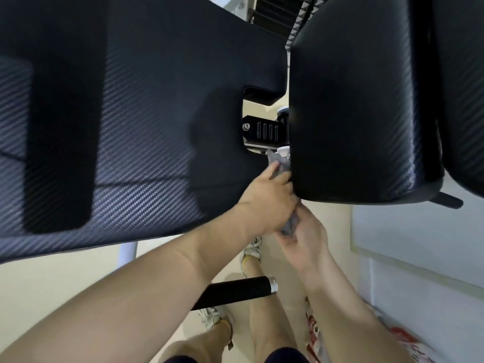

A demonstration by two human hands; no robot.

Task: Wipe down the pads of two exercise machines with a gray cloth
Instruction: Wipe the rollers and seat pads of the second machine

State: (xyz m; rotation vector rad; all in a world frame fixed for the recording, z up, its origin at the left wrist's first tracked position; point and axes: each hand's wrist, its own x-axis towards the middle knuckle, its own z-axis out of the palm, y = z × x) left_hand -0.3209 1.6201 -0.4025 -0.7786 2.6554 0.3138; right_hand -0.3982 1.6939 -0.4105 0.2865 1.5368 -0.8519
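Note:
A large black pad (136,121) with a carbon-weave texture fills the upper left. A second black pad (361,106) stands at the upper right, with a narrow gap between the two. My left hand (267,200) and my right hand (306,237) meet just below that gap, under the right pad's lower left corner. Both hold a crumpled gray cloth (289,224). Part of the gray cloth also shows above my left hand, in the gap by the right pad's edge.
A black bracket (262,131) with a bolt sits in the gap between the pads. A black foam handle (235,290) with a silver cap juts out below my arms. My legs and sneakers stand on the cream floor (39,289). A white wall panel (419,244) is on the right.

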